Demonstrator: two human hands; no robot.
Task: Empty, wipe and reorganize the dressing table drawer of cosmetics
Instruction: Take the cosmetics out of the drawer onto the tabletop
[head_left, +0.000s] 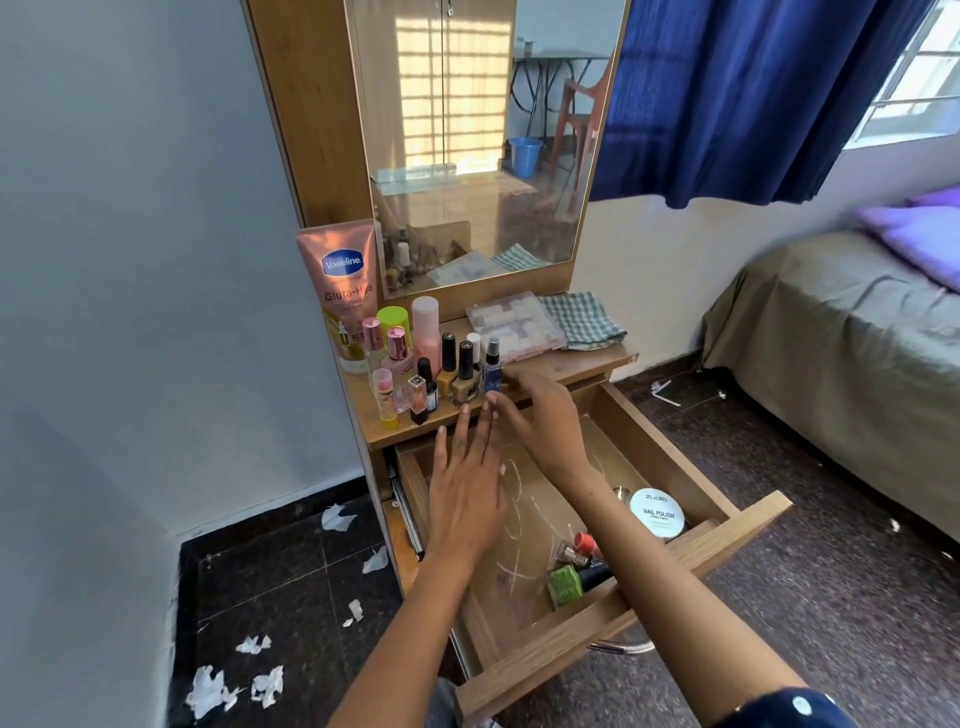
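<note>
We are emptying the drawer (691, 467), at lower centre. Our left hand (462, 493) hovers released above it; our right hand (540, 421) is released beside the blue bottle (492, 371) on the bench (582, 364). Next, we would lift out the bottles (576, 571) remaining near the drawer's front.

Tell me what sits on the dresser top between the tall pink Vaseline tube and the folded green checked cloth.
In the head view, between the Vaseline tube and the checked cloth stand clustered nail polish and perfume bottles, then a flat clear plastic case touching the cloth.
</note>
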